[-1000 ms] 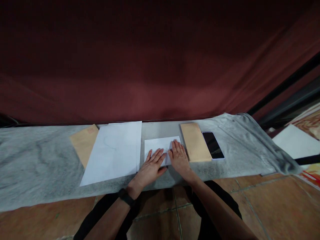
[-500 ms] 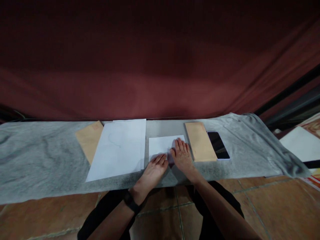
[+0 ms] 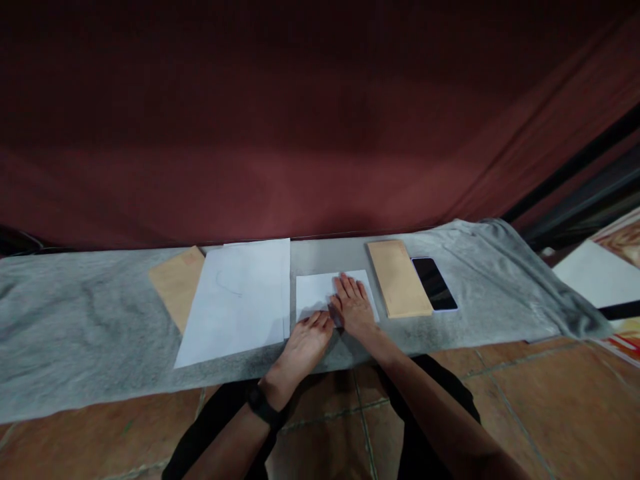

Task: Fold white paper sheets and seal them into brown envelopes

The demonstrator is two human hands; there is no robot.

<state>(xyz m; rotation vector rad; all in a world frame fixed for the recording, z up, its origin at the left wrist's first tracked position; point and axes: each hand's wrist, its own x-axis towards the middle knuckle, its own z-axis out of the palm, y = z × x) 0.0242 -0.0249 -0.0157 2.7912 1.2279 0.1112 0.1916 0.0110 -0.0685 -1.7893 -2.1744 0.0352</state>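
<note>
A white sheet of paper (image 3: 313, 291), apparently folded, lies in front of me on the grey cloth. My right hand (image 3: 354, 308) rests flat on its right half, fingers stretched out and pointing away from me. At the near edge, my left hand (image 3: 309, 341) lies on the paper with its fingers slightly bent and close together; its thumb is hidden. The fingertips of the left hand almost meet the right thumb. Both hands cover part of the paper's near side. A dark band (image 3: 263, 405) circles my left wrist.
Large white sheets (image 3: 240, 293) lie to the left, partly over a brown envelope (image 3: 176, 280). On the right are a stack of brown envelopes (image 3: 400, 279) and a phone (image 3: 435, 283). The grey cloth (image 3: 505, 287) covers a narrow bench before a dark red curtain (image 3: 300, 180).
My right hand has slid slightly left across the paper, uncovering its right edge. The left hand stays at the near edge. The view has shifted a little.
</note>
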